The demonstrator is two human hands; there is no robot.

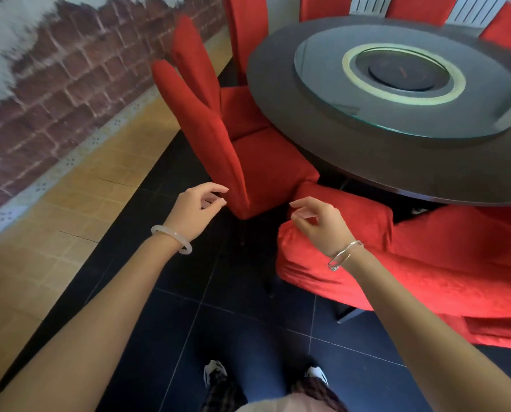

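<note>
While your left hand (pixel 199 205) and right hand (pixel 319 223) hover, each grip loosely curled and empty, the red fabric-covered chair (pixel 218 138) stands just beside the left fingertips (pixel 222 202), tucked under the round dark table (pixel 426 168). Pinching only loose cover would likely shift the fabric, not the chair.

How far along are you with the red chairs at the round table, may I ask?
Done: far chairs sit tucked at the table. In hand: empty left hand nears the left chair, empty right hand the nearest chair. Left: gripping and straightening both, probably.
</note>
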